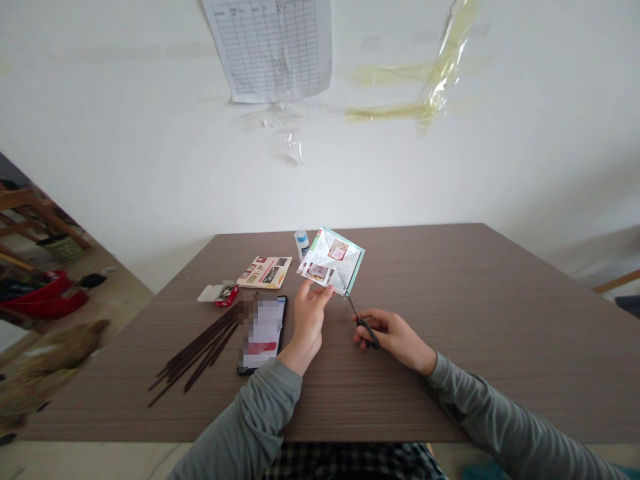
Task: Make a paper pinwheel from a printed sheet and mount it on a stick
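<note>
My left hand (309,319) pinches the lower edge of a printed, folded paper (345,257) and holds it raised above the table. Crease lines and small pictures show on the paper's face. In my right hand (393,337) is a pair of scissors (354,308) with dark handles, my fingers closed around them. The blades point up and left, and their tips meet the paper's bottom corner. Whether the blades are apart is too small to tell. Behind the paper stands a small white and blue glue stick (301,241), partly covered by it.
Left of my left hand lies a phone (264,333). Several thin dark brown sticks (200,350) fan out beside it. A small red and white box (226,294) and a printed leaflet (265,272) lie farther back. The wooden table (475,287) meets a white wall (400,180).
</note>
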`<move>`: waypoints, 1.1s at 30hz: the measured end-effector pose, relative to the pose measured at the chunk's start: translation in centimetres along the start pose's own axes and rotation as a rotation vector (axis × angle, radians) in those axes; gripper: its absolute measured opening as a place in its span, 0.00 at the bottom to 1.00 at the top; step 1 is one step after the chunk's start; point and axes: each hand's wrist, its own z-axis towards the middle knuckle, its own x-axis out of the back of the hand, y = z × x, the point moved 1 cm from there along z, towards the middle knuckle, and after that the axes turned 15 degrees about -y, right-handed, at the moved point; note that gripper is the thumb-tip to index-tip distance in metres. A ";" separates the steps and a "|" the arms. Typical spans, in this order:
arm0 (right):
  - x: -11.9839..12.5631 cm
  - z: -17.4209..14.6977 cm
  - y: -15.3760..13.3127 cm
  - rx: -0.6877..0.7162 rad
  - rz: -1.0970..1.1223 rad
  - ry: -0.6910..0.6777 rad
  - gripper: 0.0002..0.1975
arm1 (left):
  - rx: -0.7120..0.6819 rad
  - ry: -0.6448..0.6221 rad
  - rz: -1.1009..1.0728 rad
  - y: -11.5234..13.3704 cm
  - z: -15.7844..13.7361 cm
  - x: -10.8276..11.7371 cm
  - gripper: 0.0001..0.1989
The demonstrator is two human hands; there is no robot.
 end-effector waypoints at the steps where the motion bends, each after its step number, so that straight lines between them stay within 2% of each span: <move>1: 0.1 0.1 0.2 0.001 -0.002 -0.004 0.39 | -0.001 0.000 -0.004 0.0 0.0 0.0 0.32; 5: 0.3 0.4 0.7 0.002 -0.013 -0.017 0.44 | 0.005 -0.011 -0.023 0.0 0.0 -0.1 0.32; 14: -0.1 -0.1 -0.3 -0.023 0.018 0.012 0.38 | 0.001 -0.018 -0.010 0.2 -0.1 -0.2 0.31; 28: -0.1 0.1 -0.3 -0.025 0.011 0.005 0.41 | 0.000 -0.013 -0.032 0.4 -0.2 -0.5 0.32; 33: -0.3 -0.1 -0.8 -0.031 0.010 0.019 0.37 | 0.014 -0.019 -0.031 0.6 -0.3 -0.4 0.32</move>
